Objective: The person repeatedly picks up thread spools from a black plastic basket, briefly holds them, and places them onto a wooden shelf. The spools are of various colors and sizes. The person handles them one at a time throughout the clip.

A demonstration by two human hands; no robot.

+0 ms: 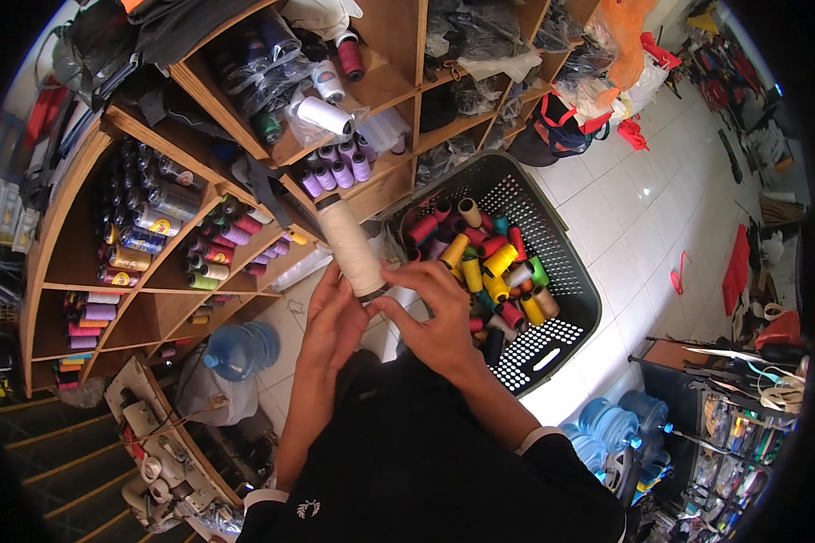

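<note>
A large cream thread spool (350, 249) with dark ends is tilted up between my two hands, in front of the wooden shelves. Around its lower side curl the fingers of my left hand (330, 312), which supports it. The thumb and forefinger of my right hand (430, 312) pinch at its lower end; whether a loose thread end is between them is too small to tell. Just right of my right hand stands a dark green perforated basket (581, 271), holding a heap of thread spools (498, 262) in yellow, red, green and tan.
Wooden shelves (158, 317) hold sorted spools, purple ones (340, 167) among them. A blue water bottle (243, 351) stands on the floor at left, near a sewing machine (149, 434). More blue bottles (611, 423) are at lower right. White floor tiles (643, 244) stretch beyond the basket.
</note>
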